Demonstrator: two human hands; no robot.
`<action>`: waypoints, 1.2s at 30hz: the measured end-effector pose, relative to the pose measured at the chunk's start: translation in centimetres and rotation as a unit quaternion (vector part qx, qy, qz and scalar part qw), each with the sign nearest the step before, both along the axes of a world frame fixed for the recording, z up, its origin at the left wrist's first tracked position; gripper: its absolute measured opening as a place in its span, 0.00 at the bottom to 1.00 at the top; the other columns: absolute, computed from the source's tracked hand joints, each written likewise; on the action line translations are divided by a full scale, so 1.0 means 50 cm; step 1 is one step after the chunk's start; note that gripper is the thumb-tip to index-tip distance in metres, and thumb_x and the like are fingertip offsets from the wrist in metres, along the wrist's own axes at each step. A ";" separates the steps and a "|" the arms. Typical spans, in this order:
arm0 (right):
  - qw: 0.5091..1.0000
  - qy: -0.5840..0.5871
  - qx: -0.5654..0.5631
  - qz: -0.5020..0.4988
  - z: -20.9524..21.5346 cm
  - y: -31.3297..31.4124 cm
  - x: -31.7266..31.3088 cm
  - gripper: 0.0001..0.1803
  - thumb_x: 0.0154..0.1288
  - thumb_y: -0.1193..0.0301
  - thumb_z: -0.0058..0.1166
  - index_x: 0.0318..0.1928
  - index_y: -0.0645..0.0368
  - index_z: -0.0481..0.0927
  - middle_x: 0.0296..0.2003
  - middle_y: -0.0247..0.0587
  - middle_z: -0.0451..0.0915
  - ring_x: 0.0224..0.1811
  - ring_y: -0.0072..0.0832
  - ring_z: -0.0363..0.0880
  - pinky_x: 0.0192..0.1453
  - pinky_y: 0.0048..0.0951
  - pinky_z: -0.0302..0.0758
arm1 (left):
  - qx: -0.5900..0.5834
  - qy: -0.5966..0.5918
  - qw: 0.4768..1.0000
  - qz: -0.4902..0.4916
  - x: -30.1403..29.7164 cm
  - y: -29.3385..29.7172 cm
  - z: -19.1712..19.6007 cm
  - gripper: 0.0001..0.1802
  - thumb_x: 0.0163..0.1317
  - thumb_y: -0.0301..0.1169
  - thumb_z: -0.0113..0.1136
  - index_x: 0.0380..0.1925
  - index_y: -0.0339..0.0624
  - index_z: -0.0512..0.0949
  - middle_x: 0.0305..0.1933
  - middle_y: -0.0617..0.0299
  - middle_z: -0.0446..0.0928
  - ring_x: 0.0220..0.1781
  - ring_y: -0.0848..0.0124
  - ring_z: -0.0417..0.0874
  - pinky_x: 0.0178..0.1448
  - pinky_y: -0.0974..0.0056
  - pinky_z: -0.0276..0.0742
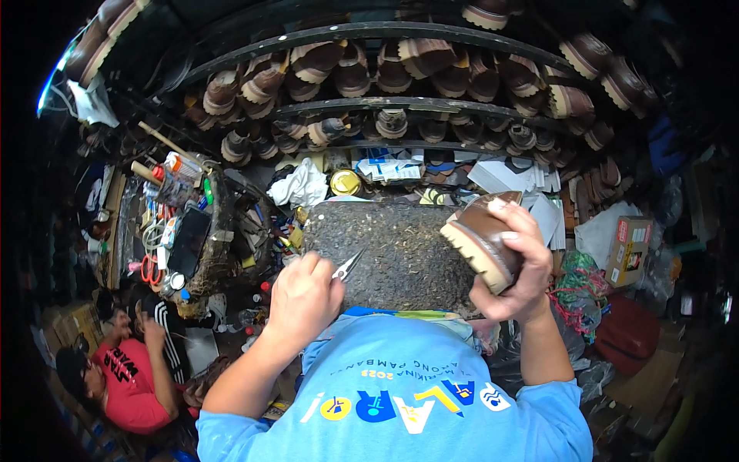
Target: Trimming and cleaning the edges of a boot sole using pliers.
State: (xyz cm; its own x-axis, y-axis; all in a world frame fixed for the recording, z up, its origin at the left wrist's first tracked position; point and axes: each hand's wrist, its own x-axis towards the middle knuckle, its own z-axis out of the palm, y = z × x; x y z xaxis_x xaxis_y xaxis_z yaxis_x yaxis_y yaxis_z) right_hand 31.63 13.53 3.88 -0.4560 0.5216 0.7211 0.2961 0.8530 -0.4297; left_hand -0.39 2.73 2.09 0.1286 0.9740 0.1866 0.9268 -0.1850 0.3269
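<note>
My left hand (305,296) is closed around the hidden handles of a small pair of scissors (351,264). Their pointed metal blades stick out to the right, over the left part of a dark, rough-topped work block (385,242). On the other side, my right hand (521,266) grips a brown leather shoe (493,227) from its right side. The shoe is tilted, with its thick, cream, notched sole (475,250) turned toward the left. It is held up over the block's right end, apart from the scissors.
Shelves of brown shoes (392,69) run across the back. At left, a cluttered stand holds red-handled scissors (151,269) and other tools. A person in a red shirt (132,385) sits at lower left. Colourful cord (581,285) and a carton (629,250) lie at right.
</note>
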 end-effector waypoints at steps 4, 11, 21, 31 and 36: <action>0.995 0.068 -0.061 -0.043 0.000 -0.010 0.022 0.43 0.39 0.77 0.62 0.63 0.61 0.67 0.61 0.63 0.78 0.63 0.52 0.81 0.73 0.52 0.72 | -0.132 0.119 0.984 0.009 -0.034 -0.129 -0.103 0.19 0.55 0.28 0.63 0.48 0.33 0.83 0.43 0.47 0.83 0.45 0.49 0.86 0.51 0.47 0.81; 0.984 0.141 -0.100 -0.039 0.015 0.002 0.048 0.40 0.37 0.78 0.59 0.60 0.60 0.75 0.62 0.59 0.77 0.64 0.45 0.80 0.69 0.43 0.77 | -0.175 0.032 0.984 0.014 -0.052 -0.113 -0.101 0.31 0.52 0.23 0.63 0.60 0.31 0.81 0.49 0.40 0.83 0.46 0.45 0.85 0.56 0.47 0.80; 0.909 0.287 -0.275 0.126 0.028 0.010 0.012 0.42 0.36 0.75 0.65 0.61 0.61 0.73 0.61 0.59 0.76 0.65 0.42 0.79 0.70 0.43 0.77 | 0.056 -0.249 0.948 -0.191 -0.043 0.065 0.051 0.45 0.36 0.17 0.62 0.65 0.44 0.82 0.51 0.53 0.87 0.38 0.58 0.79 0.46 0.59 0.78; 0.888 0.265 -0.323 0.192 0.033 0.000 -0.005 0.41 0.36 0.77 0.65 0.60 0.61 0.73 0.60 0.58 0.77 0.64 0.41 0.79 0.70 0.42 0.75 | 0.054 -0.239 0.932 -0.266 0.025 0.125 0.091 0.44 0.37 0.19 0.67 0.64 0.46 0.83 0.58 0.55 0.86 0.38 0.57 0.77 0.46 0.58 0.76; 0.887 0.262 -0.325 0.195 0.032 -0.004 -0.006 0.40 0.36 0.75 0.67 0.58 0.61 0.75 0.60 0.58 0.78 0.65 0.42 0.79 0.69 0.42 0.76 | 0.059 -0.241 0.928 -0.277 0.015 0.126 0.081 0.44 0.36 0.17 0.68 0.63 0.47 0.83 0.60 0.55 0.86 0.36 0.59 0.77 0.44 0.59 0.76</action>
State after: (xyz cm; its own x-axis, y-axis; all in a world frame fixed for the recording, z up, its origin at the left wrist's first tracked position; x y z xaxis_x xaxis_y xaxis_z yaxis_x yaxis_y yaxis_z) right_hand 31.33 13.33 5.46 -0.3855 0.7810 0.4914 -0.3530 0.3672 -0.8605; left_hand 0.36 9.05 6.14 0.4775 0.7519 0.4545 0.4290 -0.6510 0.6262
